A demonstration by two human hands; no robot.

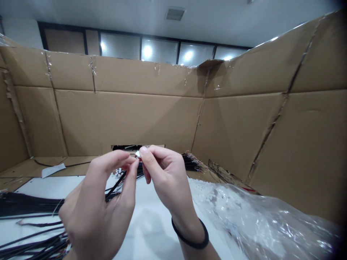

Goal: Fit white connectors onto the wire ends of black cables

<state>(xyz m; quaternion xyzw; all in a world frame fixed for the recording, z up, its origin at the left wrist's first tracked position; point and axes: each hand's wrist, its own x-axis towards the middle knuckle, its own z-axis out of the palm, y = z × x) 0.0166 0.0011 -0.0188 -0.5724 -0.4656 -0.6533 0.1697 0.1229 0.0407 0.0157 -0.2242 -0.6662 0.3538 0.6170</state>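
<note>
Both hands meet in the middle of the head view. Between the thumb and fingertips of my right hand [166, 177] is a small white connector [137, 154]. The fingers of my left hand [100, 204] are pinched together right against it, at thin wire ends that are mostly hidden. A black cable [116, 186] runs down from there through the left palm. The fingertips cover the place where wires and connector meet, so I cannot tell how far they are joined.
Bundles of black cables [32, 204] lie at the left, and another bundle [192, 161] lies behind my right hand. A clear plastic bag of small white pieces [238, 209] spreads over the white table [151, 224] at the right. Cardboard walls [130, 119] enclose the back and sides.
</note>
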